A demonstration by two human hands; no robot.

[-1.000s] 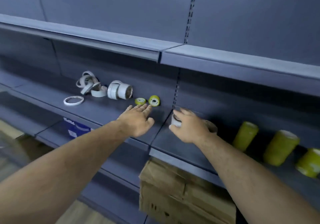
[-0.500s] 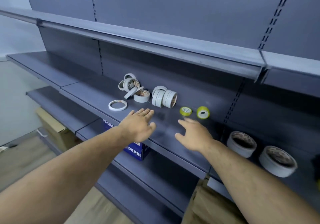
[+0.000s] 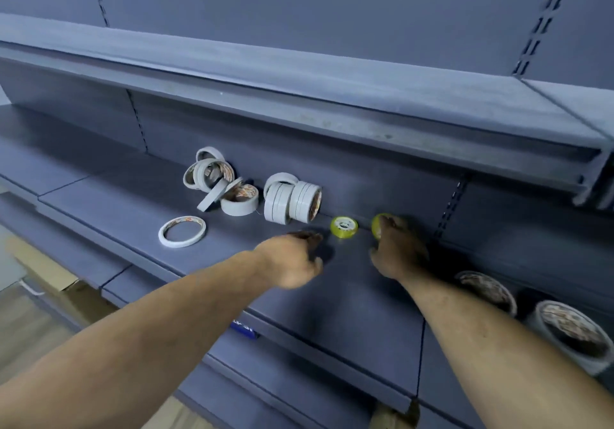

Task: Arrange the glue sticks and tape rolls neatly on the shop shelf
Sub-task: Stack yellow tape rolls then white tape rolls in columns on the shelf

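Observation:
Two small yellow tape rolls stand at the back of the grey shelf [image 3: 116,202]. My right hand [image 3: 397,256] reaches over the right yellow roll [image 3: 376,226] and its fingers curl onto it. The left yellow roll [image 3: 344,227] stands free just beside it. My left hand [image 3: 292,261] hovers over the shelf with relaxed fingers, short of the left roll, and holds nothing. Farther left are a row of white tape rolls on edge [image 3: 292,201], a loose heap of white rolls [image 3: 216,182] and a thin flat roll [image 3: 182,231].
Two wide white rolls [image 3: 486,290] [image 3: 571,334] lie on the shelf section to the right, close under my right forearm. An upper shelf [image 3: 299,73] overhangs the work area. A cardboard box [image 3: 50,276] sits on the floor at lower left.
The view has moved closer to the shelf. My right hand has reached forward and closed on the right yellow roll. My left hand has moved forward toward the left yellow roll.

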